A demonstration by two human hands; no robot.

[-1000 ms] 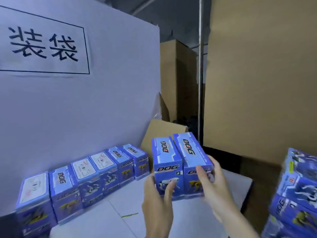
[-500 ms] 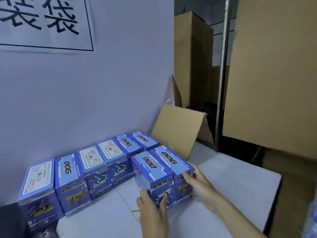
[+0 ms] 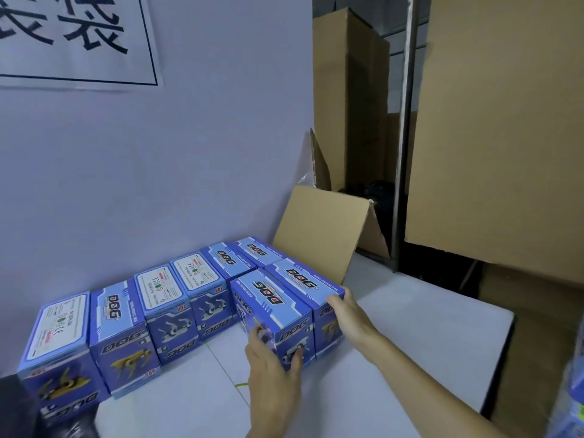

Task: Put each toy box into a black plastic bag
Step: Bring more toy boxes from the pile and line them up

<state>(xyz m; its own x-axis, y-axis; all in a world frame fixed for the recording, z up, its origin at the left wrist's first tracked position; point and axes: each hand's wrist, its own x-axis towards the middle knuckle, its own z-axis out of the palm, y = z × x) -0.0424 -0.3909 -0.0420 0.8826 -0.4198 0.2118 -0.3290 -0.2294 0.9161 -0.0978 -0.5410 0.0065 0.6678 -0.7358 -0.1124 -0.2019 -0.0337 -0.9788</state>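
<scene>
Two blue "DOG" toy boxes stand side by side on the white table [image 3: 410,336]. My left hand [image 3: 271,371] grips the near corner of the left box [image 3: 271,306], thumb on its front face. My right hand [image 3: 346,311] holds the right side of the right box [image 3: 303,281]. Both boxes sit just in front of a row of several like boxes [image 3: 158,305] lined along the grey wall. Something black [image 3: 19,406], perhaps plastic, shows at the bottom left corner.
An open cardboard carton [image 3: 319,226] leans at the table's far end. Tall cardboard sheets [image 3: 499,128] and a metal post [image 3: 403,131] stand behind on the right. More blue boxes [image 3: 572,403] blur at the right edge. A sign [image 3: 72,39] hangs on the wall.
Both hands brought the pair of boxes down and left onto the table, up against the row. The view has swung left and down.
</scene>
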